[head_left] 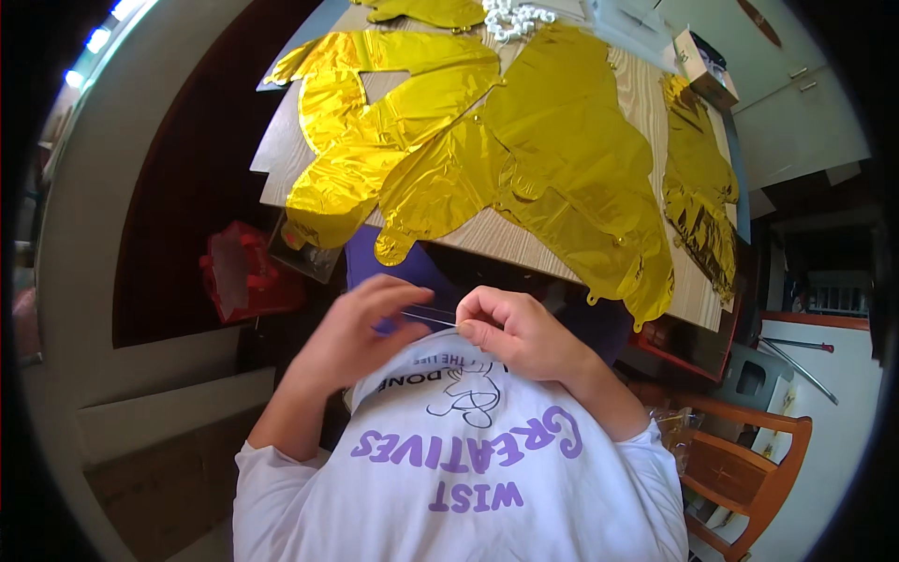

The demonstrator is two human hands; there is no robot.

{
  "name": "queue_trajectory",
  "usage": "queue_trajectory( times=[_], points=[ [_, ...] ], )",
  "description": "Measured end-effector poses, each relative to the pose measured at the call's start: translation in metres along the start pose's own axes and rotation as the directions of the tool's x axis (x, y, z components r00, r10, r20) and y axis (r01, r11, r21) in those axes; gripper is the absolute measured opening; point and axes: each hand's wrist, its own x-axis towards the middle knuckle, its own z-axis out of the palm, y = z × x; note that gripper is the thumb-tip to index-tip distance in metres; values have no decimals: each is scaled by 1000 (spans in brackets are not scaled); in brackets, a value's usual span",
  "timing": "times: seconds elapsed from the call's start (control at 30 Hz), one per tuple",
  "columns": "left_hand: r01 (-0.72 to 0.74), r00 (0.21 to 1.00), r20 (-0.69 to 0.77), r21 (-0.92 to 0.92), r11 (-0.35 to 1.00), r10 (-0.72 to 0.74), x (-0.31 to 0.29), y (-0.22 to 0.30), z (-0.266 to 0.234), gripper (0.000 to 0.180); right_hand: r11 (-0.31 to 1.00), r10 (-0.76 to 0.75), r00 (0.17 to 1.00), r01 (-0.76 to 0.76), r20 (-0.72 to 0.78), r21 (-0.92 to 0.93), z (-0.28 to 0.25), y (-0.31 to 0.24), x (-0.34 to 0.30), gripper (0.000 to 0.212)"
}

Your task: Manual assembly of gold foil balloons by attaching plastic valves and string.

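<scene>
My right hand is closed in a pinch on a thin white thread, in front of my shirt. The thread stretches across to my left hand, whose thumb and fingers are apart and slightly blurred. Whether the thread loops round the left fingers I cannot tell. Just beyond both hands, flat gold foil balloons lie overlapping on the wooden table. Their tabbed ends hang over its near edge. Another crumpled gold foil piece lies along the table's right side.
A small open box stands at the table's far right, and a white chain-like bundle lies at the far edge. A red bag is to the left below the table. At the lower right is a wooden chair.
</scene>
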Motion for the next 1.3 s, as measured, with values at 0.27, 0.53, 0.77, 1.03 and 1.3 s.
queue_trajectory(
  times=[0.27, 0.53, 0.77, 1.03, 1.3],
  points=[
    [-420, 905, 81, 23, 907, 417, 34, 55, -5, 15, 894, -445, 860, 412, -249, -175, -6, -15, -19, 36],
    [-590, 805, 115, 270, 761, 583, 63, 100, -28, 13, 875, -177, 983, 183, -56, 449, -10, -18, -31, 36],
    [31, 786, 552, -483, 875, 278, 66, 70, -23, 10, 783, -585, 747, 421, -315, -458, -28, -34, -35, 11],
    [-600, 718, -77, 436, 671, 692, 80, 51, 7, 12, 486, -725, 686, 567, 55, -665, -17, -49, -32, 9],
    [-422, 906, -168, -404, 812, 387, 53, 57, -5, 18, 580, -633, 762, 583, 135, -568, -19, -31, -22, 6]
  ],
)
